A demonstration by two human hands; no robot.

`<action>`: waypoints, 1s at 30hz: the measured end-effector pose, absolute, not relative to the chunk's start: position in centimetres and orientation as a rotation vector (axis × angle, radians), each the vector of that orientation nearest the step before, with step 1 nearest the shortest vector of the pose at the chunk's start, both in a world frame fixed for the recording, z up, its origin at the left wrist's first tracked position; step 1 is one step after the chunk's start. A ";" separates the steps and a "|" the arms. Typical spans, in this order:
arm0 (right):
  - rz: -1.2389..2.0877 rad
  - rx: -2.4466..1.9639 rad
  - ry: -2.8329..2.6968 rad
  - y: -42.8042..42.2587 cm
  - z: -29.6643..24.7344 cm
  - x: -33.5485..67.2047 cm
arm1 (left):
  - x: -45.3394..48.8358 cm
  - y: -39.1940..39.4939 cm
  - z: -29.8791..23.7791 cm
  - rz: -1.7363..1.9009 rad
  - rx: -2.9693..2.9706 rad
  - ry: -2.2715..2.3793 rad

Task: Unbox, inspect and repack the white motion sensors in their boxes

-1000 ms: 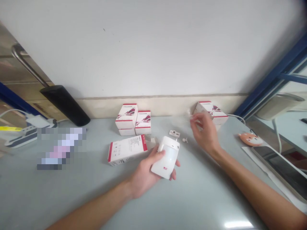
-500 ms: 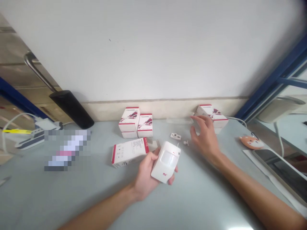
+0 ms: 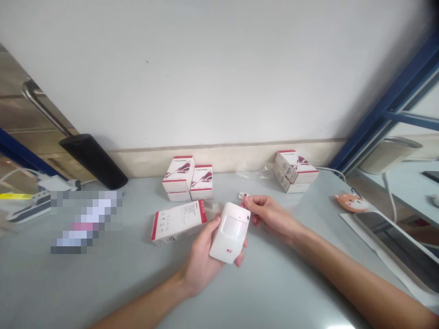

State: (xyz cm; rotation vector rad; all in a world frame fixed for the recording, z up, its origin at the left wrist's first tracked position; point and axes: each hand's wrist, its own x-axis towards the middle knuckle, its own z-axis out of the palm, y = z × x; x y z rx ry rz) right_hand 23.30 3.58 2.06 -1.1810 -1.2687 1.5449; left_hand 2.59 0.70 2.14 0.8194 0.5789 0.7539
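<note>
My left hand (image 3: 202, 260) is wrapped round a white motion detector (image 3: 229, 235), holding it above the table with its lens window facing up. At the detector's upper right corner, my right hand (image 3: 265, 210) has thumb and fingers pinched together. What lies between those fingertips is hidden. Just beyond them, a small white mounting bracket (image 3: 243, 195) rests on the table, partly covered by the hand. Left of the detector lies an open red-and-white detector box (image 3: 180, 220), its end flap towards my left hand.
Small red-and-white boxes (image 3: 180, 173) stand at the back, with another stack of boxes (image 3: 297, 171) farther right. Clear plastic wrapping (image 3: 254, 171) lies between them. A power strip (image 3: 29, 208) is at left; an orange animal-faced item (image 3: 351, 202) and a dark phone-like device (image 3: 394, 246) are at right.
My right hand has come from beside the right-hand boxes to the detector's upper corner, its fingers closing. The small white piece near the bracket no longer shows. My left hand keeps its hold.
</note>
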 end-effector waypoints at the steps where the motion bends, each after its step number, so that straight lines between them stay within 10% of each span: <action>1: 1.496 -1.199 -1.245 3.8 2.1 23.5 | 2.6 0.6 2.1 0.735 0.841 0.599; 17: 0.731 -0.985 -0.943 5.5 7.2 31.7 | 0.6 1.3 4.2 0.605 1.436 0.814; 30: 0.731 -1.026 -0.951 6.8 7.7 38.7 | 1.1 3.3 2.3 0.162 0.603 0.419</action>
